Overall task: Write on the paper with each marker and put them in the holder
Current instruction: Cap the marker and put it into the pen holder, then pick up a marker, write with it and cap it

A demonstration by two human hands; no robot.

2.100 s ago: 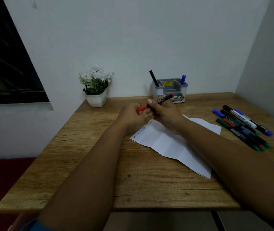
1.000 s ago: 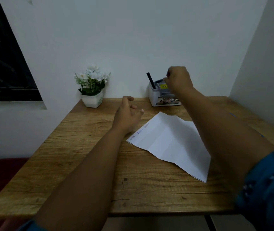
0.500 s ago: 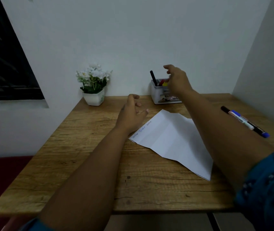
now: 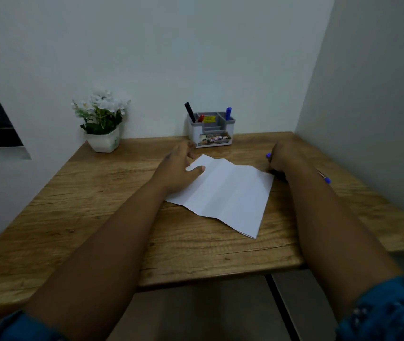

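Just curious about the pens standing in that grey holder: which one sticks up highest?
The black marker at the left end of the holder: it leans left, higher than the red marker beside it and the blue marker at right.

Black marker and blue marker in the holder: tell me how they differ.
The black marker leans left in the holder's left back compartment; the blue marker stands nearly upright in the right one. The black marker sticks out farther above the rim than the blue marker. A red marker sits beside the black; the blue stands alone. Both are stowed cap-up.
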